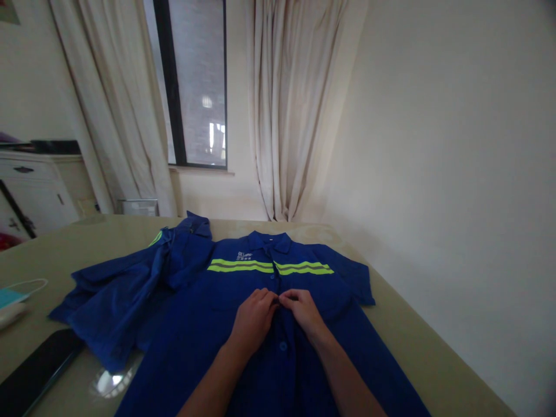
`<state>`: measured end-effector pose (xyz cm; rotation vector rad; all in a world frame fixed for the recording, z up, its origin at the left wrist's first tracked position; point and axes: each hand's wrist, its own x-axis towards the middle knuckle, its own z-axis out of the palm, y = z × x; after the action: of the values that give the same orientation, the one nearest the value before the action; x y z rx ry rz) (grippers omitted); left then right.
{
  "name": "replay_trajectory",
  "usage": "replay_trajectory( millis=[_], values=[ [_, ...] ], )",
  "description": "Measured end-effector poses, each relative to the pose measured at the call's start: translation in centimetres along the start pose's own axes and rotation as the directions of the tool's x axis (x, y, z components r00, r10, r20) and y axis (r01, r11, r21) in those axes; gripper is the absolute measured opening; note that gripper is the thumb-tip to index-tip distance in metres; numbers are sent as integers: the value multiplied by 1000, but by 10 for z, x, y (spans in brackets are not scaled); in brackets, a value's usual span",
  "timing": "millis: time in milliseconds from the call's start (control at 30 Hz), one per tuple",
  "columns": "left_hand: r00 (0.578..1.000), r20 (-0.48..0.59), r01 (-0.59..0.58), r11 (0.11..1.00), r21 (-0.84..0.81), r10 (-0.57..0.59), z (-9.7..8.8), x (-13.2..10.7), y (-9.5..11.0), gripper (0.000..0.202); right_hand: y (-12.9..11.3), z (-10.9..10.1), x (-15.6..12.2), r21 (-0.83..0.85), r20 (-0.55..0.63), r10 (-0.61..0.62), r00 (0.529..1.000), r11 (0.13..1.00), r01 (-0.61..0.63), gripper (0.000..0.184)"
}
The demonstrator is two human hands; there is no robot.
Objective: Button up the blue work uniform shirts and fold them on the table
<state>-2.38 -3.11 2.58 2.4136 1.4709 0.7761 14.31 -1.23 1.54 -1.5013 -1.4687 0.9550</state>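
A blue short-sleeved work shirt lies spread face up, its collar at the far side and a yellow-green reflective stripe across the chest. Below the stripe, my left hand pinches the front placket from the left. My right hand pinches the same spot from the right, and the fingertips of both nearly meet. Whatever small piece sits between them is covered by the fingers. One button shows on the placket nearer me, another just above my hands.
A second blue garment lies crumpled at the left, against the shirt. Left of it on the table are a black phone and a light blue face mask. A wall runs along the right side.
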Motion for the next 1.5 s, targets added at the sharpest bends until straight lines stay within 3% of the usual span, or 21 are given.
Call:
replay_trajectory(
  millis=[100, 300, 400, 500, 667, 900, 1067, 1167, 1333, 1400, 1500],
  values=[
    [1000, 12, 4, 995, 97, -5, 4, 1, -2, 27, -1, -4, -1, -1, -21, -45, 999, 999, 45, 26],
    [996, -38, 83, 991, 102, -79, 3, 2, -5, 35, 1, 0, -5, -125, -141, -242, 960, 966, 225, 34],
    [996, -83, 34, 987, 158, -21, -2, -3, 3, 33, 2, 0, -7, -132, -163, -270, 949, 959, 250, 39],
    [997, -41, -63, 986, 157, 70, -4, -12, 9, 31, 0, -2, -9, -161, -169, -255, 952, 960, 229, 44],
    [993, 100, -68, 991, 111, 57, 4, -31, 8, 50, -5, -5, -13, -305, -133, -189, 973, 942, 141, 46],
    [981, 189, -63, 985, 158, 33, 2, -62, 22, 60, -30, 8, -10, -599, -64, -123, 990, 799, 60, 47],
    [984, 176, -45, 991, 129, 22, 0, -79, 29, 61, -35, 24, -8, -674, -58, -148, 987, 735, 70, 51],
    [988, 148, 13, 990, 143, -35, -5, -64, 30, 48, -29, 23, -8, -679, -81, -146, 986, 732, 53, 40],
    [952, 52, 286, 937, 199, -301, -6, -4, 29, 32, -23, 14, -5, -666, -129, -128, 983, 746, 10, 19],
    [931, 42, 346, 915, 207, -362, 0, 14, 24, 30, -23, 14, -4, -644, -152, -111, 982, 765, -14, 21],
    [935, 48, 337, 921, 193, -352, 10, 25, 15, 33, -23, 16, -1, -613, -178, -71, 981, 788, -55, 30]
  ],
)
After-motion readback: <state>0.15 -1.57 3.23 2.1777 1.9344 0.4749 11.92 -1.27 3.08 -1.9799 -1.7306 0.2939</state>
